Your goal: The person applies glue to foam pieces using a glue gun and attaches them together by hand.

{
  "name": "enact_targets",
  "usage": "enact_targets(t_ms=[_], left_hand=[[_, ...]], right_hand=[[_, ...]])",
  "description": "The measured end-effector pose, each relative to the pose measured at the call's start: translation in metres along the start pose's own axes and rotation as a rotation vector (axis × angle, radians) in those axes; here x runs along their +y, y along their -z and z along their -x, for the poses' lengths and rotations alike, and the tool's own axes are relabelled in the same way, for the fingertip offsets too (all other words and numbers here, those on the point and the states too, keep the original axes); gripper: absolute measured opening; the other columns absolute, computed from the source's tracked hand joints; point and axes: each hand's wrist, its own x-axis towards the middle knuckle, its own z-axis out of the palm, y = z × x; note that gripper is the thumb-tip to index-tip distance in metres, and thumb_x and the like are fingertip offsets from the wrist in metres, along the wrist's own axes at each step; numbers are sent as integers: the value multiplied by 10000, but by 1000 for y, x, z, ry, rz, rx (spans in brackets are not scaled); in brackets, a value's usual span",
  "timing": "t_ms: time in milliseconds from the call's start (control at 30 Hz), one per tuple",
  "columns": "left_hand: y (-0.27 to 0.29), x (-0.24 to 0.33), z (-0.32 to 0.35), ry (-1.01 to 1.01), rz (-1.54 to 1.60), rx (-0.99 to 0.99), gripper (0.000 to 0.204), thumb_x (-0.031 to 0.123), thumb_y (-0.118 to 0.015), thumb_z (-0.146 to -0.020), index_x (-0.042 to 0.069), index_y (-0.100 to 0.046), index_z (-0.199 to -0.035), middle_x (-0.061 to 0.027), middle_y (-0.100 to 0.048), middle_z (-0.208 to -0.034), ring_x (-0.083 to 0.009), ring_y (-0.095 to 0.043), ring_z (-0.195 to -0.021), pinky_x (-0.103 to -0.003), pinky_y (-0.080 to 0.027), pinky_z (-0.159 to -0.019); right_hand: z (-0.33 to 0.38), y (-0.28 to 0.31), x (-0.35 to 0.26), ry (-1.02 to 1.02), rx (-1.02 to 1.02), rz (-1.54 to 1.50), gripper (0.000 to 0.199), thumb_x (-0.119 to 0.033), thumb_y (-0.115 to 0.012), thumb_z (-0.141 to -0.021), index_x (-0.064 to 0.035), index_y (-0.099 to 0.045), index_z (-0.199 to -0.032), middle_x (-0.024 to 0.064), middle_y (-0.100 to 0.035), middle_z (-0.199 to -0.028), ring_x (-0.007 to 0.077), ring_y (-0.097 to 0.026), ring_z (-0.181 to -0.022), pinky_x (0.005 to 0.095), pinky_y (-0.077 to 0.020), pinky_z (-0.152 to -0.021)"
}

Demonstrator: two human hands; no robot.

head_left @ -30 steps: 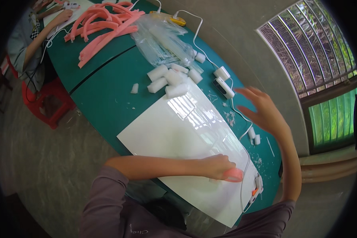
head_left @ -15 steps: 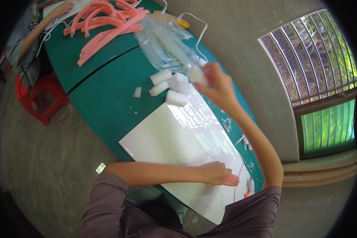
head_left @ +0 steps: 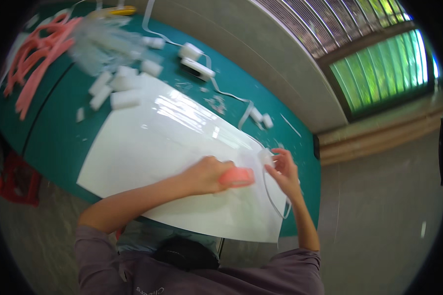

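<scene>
on the green table [head_left: 59, 142] you are lying a white sheet [head_left: 157, 157] flat. your left hand [head_left: 206, 174] is gripping a pink piece [head_left: 237, 177] on its near right corner. your right hand [head_left: 283, 169] is pinching a small white cap [head_left: 266, 156] just beside it.

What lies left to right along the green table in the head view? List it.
Pink foam strips → white foam blocks → glossy white sheet → left hand holding a pink piece → right hand pinching a small white piece.
</scene>
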Motion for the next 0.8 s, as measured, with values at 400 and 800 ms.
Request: enact_targets(t_ms=[400, 800], left_hand=[[1, 15, -5, 111, -49, -44, 278, 167, -726, -657, 47, -576, -858, -128, -618, -702, -290, -609, -627, -309, -482, -580], [4, 16, -3, 120, -46, -46, 283, 142, -734, -650, 44, -583, -868, -118, -626, -718, -255, -618, -629, -284, -482, -594]], right_hand=[[82, -8, 32, -71, 231, -278, 495, -83, -683, -713, -36, -459, -1151, 68, -559, -960, 76, -519, -639, 188, -414, -557], [103, 26, 122, -694, 590, 534, 641, -306, -683, -694, 2, -422, -1192, 177, -441, -1129, 329, -394, -1081, 400, -370, -870]])
